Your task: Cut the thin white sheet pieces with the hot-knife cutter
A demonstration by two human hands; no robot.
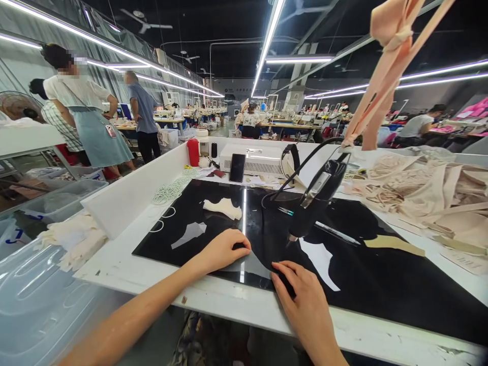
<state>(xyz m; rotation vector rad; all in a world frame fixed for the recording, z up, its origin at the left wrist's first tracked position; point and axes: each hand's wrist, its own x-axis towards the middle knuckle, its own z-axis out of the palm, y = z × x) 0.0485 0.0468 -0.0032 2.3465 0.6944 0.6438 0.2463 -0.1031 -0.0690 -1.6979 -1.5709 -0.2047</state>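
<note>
At left we see cord (170, 193) and a grey piece (189, 234). Our left hand (223, 250) and right hand (303, 292) touch opposite ends of a sheer piece (256, 265) on the black mat (389, 290); whether the fingers clamp it, we cannot tell. A white piece (319, 260) lies rightward.

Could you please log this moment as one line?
left hand: at translucent piece; right hand: at same piece; nearby: white piece; surface: black board
</note>
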